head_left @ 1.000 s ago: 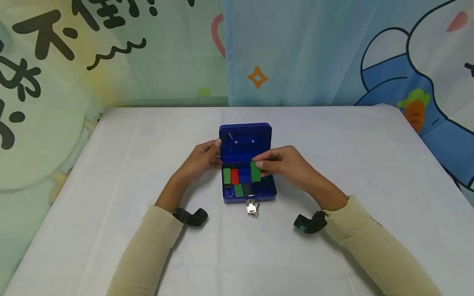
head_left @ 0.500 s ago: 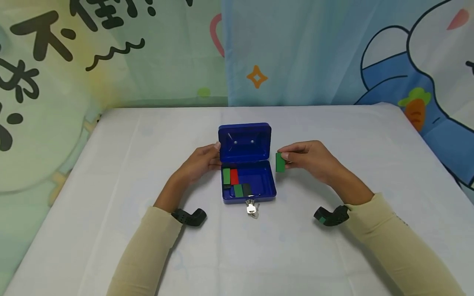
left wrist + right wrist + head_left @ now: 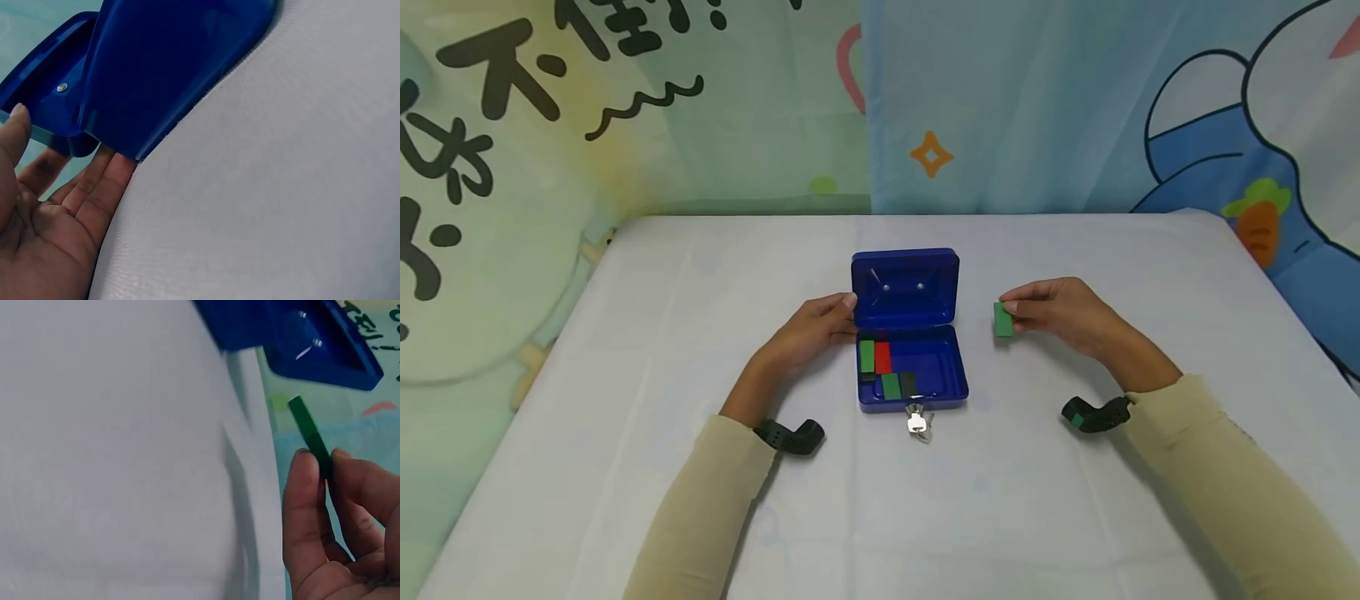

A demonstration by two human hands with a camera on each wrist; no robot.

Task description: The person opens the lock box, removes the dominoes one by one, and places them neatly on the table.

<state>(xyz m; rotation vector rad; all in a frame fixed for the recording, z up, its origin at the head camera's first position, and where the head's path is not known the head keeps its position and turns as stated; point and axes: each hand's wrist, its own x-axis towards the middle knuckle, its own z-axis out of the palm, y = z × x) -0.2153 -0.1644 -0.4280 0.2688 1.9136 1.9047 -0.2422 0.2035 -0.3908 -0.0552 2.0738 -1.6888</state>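
A blue metal cash box stands on the white table with its lid raised. My left hand holds the box at its left side; in the left wrist view the thumb is at the lid's edge, with other fingers at the box's end. Between thumb and fingers, my right hand pinches a thin green block, off to the box's right. Inside the box, toward its left, lie a red block, a green block, another green block and a dark block.
Keys hang from the lock at the box's front. White cloth covers the table. Behind it hangs a printed curtain. A black wrist camera sits on the left wrist, another black wrist camera on the right.
My right hand has carried the green block out from over the box to the right. The left hand stays at the box's left side; the head view has shifted slightly.
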